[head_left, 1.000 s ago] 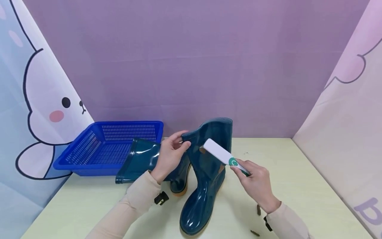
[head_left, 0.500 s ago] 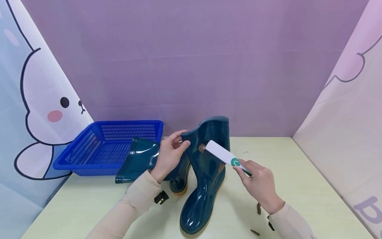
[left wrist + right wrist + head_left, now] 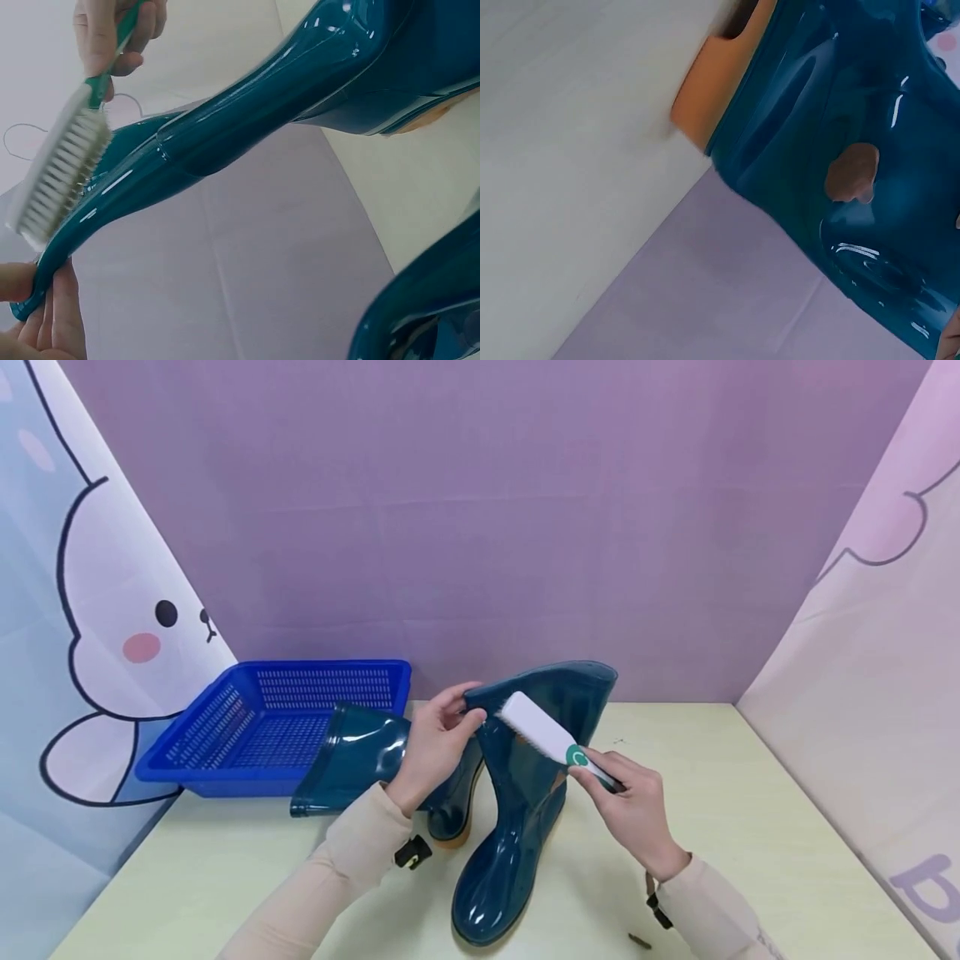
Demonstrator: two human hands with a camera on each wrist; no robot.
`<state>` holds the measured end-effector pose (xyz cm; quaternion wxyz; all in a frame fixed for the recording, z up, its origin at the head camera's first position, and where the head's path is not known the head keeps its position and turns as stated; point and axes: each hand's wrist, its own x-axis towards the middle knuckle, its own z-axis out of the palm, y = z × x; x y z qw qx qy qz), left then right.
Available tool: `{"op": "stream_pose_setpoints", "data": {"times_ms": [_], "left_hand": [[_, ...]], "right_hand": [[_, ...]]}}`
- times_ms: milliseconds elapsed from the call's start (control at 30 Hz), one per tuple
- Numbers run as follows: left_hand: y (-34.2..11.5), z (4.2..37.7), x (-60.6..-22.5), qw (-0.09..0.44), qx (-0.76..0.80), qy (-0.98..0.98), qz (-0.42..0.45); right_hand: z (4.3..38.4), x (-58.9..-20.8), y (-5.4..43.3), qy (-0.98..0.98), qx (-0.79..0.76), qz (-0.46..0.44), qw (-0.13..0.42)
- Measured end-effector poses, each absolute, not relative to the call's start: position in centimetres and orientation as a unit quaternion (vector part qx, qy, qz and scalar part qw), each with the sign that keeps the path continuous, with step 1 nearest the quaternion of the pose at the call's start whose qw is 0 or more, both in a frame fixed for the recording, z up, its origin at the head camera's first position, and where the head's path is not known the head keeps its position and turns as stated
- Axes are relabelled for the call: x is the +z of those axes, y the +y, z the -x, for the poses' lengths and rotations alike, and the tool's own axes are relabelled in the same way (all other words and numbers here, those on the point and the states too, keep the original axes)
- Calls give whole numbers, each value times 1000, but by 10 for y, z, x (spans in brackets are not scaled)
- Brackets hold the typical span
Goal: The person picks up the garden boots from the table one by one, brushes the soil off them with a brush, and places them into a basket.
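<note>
A dark teal rain boot (image 3: 516, 806) stands on the table with its shaft leaning right. My left hand (image 3: 435, 743) pinches the rim of its shaft between thumb and fingers. My right hand (image 3: 633, 806) grips the green handle of a white brush (image 3: 543, 727). In the left wrist view the bristles (image 3: 67, 169) face the shaft close by the rim, just above the left fingers. A brown smear (image 3: 853, 174) marks the shaft in the right wrist view, near the orange heel (image 3: 716, 86). The brush covers part of the shaft in the head view.
A second teal boot (image 3: 360, 752) lies on its side to the left, behind the left wrist. Beyond it stands a blue perforated basket (image 3: 247, 787). A small brown piece (image 3: 640, 941) lies at the front right, and a purple cloth (image 3: 480, 527) hangs behind the table.
My right hand has moved the brush left and upward along the shaft, and its bristles now show. The boot's upper shaft has tilted to the right. The left hand keeps its hold.
</note>
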<state>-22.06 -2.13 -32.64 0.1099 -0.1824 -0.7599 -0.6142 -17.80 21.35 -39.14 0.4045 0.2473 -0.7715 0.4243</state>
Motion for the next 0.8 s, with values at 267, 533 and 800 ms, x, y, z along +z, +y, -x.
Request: {"op": "stream_pose_setpoints", "data": {"times_ms": [267,533,800], "left_hand": [[-25,221,-327,120,-620,-756,173],[-25,222,-329,115,-609,-765,175],[-25,222,-329,113,-610,-765,172]], "right_hand": [[181,-398,216,-807,358,-230,410],[182,-396,218,-826,291,-228,426],[179,-395,223,-843,241,-223,425]]}}
